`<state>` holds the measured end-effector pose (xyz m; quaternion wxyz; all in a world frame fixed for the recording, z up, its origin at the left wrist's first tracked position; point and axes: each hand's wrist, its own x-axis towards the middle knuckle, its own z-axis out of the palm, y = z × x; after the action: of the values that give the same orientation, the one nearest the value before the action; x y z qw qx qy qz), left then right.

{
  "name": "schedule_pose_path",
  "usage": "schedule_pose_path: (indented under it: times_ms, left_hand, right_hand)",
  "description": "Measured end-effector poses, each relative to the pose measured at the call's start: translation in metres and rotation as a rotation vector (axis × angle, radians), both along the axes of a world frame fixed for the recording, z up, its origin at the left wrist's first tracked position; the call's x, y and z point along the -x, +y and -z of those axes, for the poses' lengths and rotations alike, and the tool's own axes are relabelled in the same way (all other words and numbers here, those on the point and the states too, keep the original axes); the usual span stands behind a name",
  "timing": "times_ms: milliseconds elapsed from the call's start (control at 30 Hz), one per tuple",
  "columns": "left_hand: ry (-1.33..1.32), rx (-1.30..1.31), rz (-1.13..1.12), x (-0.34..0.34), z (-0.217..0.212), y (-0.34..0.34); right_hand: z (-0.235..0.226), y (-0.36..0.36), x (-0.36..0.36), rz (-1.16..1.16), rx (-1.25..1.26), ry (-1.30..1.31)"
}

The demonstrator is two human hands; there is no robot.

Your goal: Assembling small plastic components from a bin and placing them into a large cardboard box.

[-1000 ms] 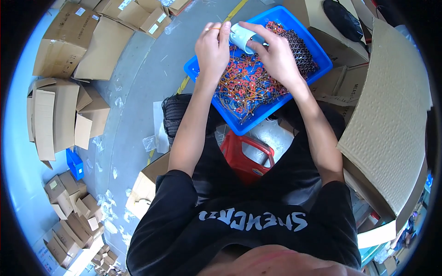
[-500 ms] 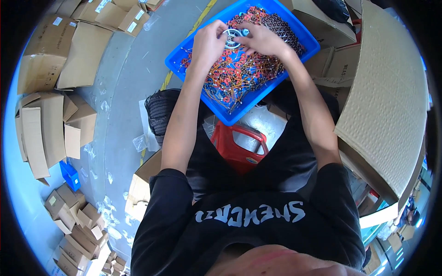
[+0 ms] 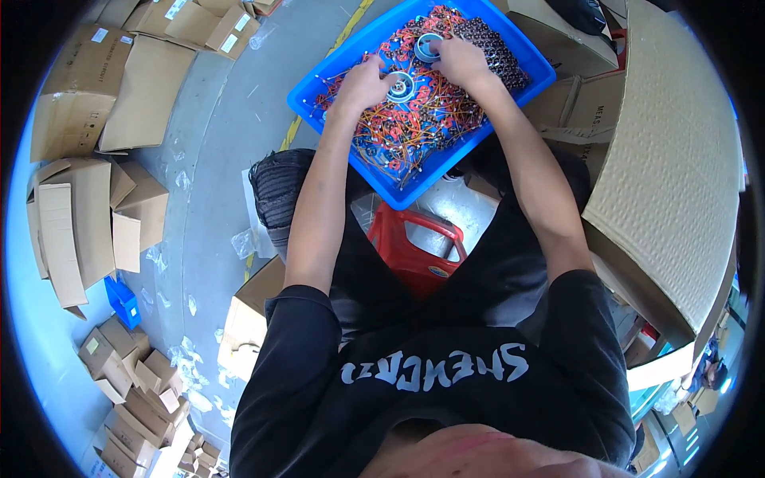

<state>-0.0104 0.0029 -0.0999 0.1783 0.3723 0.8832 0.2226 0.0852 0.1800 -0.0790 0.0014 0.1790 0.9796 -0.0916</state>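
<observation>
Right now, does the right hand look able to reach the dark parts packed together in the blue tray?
Probably yes. The right hand is over the blue tray, beside the dark parts, with nothing visible between them. It is at a round pale-blue piece, which it may have to leave first.

Large white letters (image 3: 434, 371) cross the person's black shirt (image 3: 478, 405). Dark printed capitals (image 3: 115, 65) mark a carton (image 3: 80, 72) at upper left and another carton (image 3: 578, 111) at right. White labels (image 3: 241, 25) on a smaller box (image 3: 218, 33) are too small to read.
</observation>
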Motion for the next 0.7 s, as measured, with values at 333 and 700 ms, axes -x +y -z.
schedule_pose_path:
  times_ms: [333,700]
  left_hand:
    - [-0.431,-0.605,-0.167,0.000,-0.083,-0.008]
    - [-0.595,-1.219,-0.355,0.008,-0.088,-0.012]
  right_hand:
    - [-0.086,-0.009,-0.002,-0.118,0.201,0.337]
    - [-0.012,-0.002,-0.012,-0.209,0.053,0.011]
